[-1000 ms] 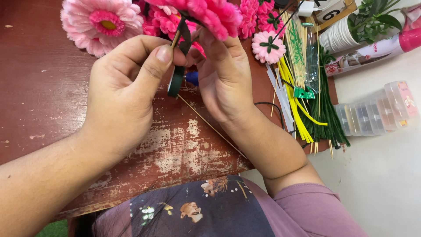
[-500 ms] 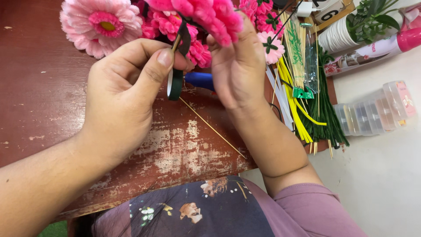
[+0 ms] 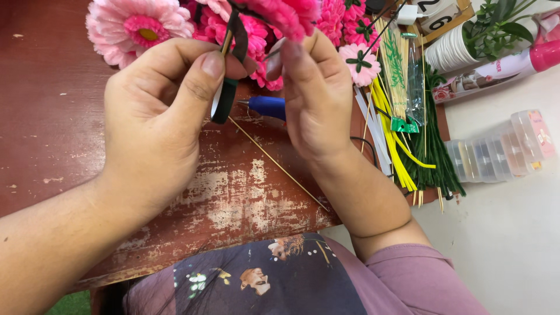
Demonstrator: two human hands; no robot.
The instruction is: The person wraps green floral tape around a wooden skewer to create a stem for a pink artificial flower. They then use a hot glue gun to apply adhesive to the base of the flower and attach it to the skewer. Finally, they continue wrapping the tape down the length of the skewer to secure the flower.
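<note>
Top of the pink flower (image 3: 280,14) is cut off by the frame edge, and its stem is mostly hidden behind both hands. Left hand (image 3: 154,119) is raised above the red surface (image 3: 52,134), thumb and forefinger pinched shut on the thin stem and a roll of green tape (image 3: 224,99) just below the flower. Right hand (image 3: 315,99) faces it, back to camera, fingers (image 3: 291,55) curled closed on the flower's underside; exact grip hidden. A thin wooden stick (image 3: 280,166) runs down from the tape across the worn surface. A blue tool (image 3: 268,107) lies between the hands, partly covered. Right of the flower: green and yellow wire bundle (image 3: 420,157), clear compartment box (image 3: 501,149) with contents too blurred to tell, white cup stack (image 3: 449,52) holding green leaves.
</note>
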